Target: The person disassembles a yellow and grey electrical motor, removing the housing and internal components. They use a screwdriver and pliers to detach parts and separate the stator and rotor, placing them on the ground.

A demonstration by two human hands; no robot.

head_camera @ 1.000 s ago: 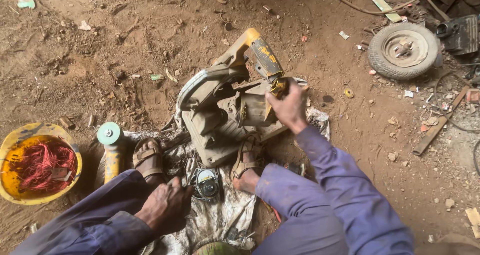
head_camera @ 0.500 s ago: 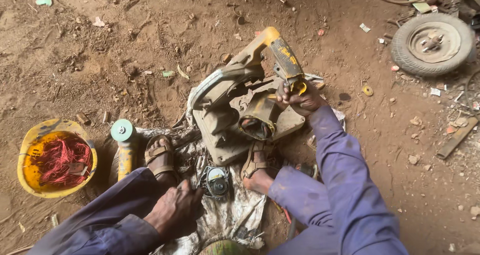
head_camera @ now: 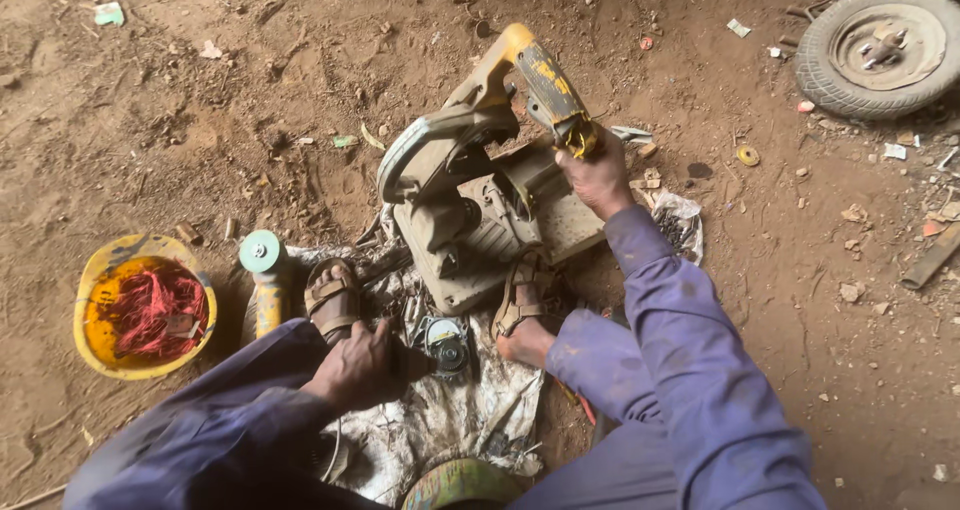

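- Two hands are in my view, both coming out of dusty purple sleeves, with the person seated on the ground and the knees spread wide.
- Nearest me, the left hand (head_camera: 358, 370) sits low between the legs, knuckles up, fingers curled tight around the dark body of a small grey angle grinder (head_camera: 443, 344). I can see the grinder's round metal head just past the fingertips; the part inside the fist is hidden.
- That grinder lies on a crumpled whitish plastic sheet (head_camera: 450, 420) spread over the dirt. A round greenish object (head_camera: 460, 482) at the bottom edge is cut off, and I cannot tell what it is.
- Both feet wear brown strapped sandals (head_camera: 331, 298); the right one presses against the base of the saw.
- To the left stands a yellow can with a pale green round cap (head_camera: 263, 270), and beyond it a yellow hard hat turned upside down, holding a tangle of red string (head_camera: 145, 308).
- Further out, the right arm stretches forward, nearly straight. The right hand (head_camera: 598, 175) is wrapped closed around the lower end of the yellow handle of a grey metal chop saw (head_camera: 480, 200). Its fingertips are out of sight behind the handle.
- The saw rests on the dirt and the sheet's far edge, its blade guard raised and tilted left.
- Farthest off, at the top right, a small grey rubber wheel (head_camera: 880, 50) lies flat among scraps, partly cut by the frame.
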